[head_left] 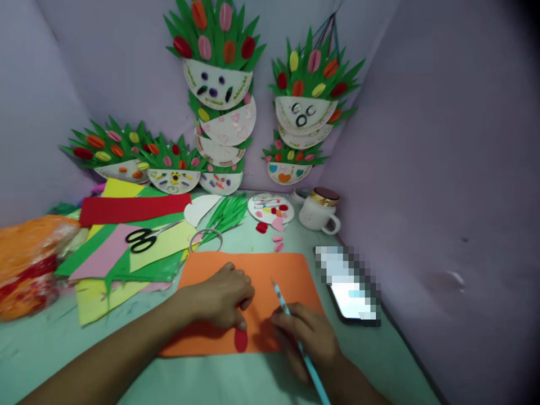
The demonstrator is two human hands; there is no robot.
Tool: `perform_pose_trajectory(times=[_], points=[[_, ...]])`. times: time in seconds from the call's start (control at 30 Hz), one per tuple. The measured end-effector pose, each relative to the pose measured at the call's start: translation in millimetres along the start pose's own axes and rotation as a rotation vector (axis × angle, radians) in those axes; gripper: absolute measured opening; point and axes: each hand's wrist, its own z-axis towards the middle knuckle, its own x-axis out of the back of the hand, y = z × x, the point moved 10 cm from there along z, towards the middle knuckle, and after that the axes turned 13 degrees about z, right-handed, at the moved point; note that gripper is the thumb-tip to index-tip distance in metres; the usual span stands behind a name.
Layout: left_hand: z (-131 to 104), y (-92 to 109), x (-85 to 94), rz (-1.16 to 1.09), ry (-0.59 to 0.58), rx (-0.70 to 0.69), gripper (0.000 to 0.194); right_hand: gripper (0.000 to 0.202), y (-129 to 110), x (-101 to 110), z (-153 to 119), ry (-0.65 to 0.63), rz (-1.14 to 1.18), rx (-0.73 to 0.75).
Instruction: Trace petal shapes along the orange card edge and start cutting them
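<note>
An orange sheet (261, 281) lies flat in front of me. On its lower edge rests a small red oval piece (241, 340). The thumb of my left hand (223, 296) touches the top of that oval, while the other fingers are curled over the sheet. My right hand (306, 337) holds a light blue pencil (310, 365) between thumb and fingers, its tip pointing up and away, to the right of the red oval.
Black scissors (143, 240) lie on coloured sheets (97, 253) at the left, near an orange plastic bag (29, 253). Behind are a tape ring (206, 230), green paper leaves (228, 214), a plate of pieces (253, 211) and a mug (316, 214). A phone (352, 292) lies right.
</note>
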Motion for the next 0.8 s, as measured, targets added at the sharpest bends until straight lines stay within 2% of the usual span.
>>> perform_pose_trajectory(times=[0.1,0.2,0.33,0.43,0.57,0.8], points=[[1.3,-2.2,-4.7,-0.023,-0.019,-0.015,0.033,0.020,0.3,-3.3,-5.3,0.069,0.033,-0.015],[2.3,-4.0,-8.9,-0.061,-0.038,-0.039,0.031,0.025,-5.3,-16.2,-10.2,0.079,0.067,0.002],[2.0,-3.7,-7.9,-0.082,-0.030,-0.075,0.029,0.027,-12.1,-38.9,-10.6,-0.030,-0.087,0.027],[0.0,-2.6,-5.3,-0.064,-0.017,-0.099,0.030,0.022,0.5,-46.8,-10.9,-0.122,-0.191,-0.075],[-8.5,-10.0,-4.0,-0.025,-0.004,-0.064,0.029,0.017,15.8,-54.2,-15.4,-0.278,-0.193,-0.198],[-30.7,-27.2,-5.7,-0.001,-0.024,0.033,0.029,0.014,18.4,-49.4,-13.5,-0.273,-0.169,-0.225]])
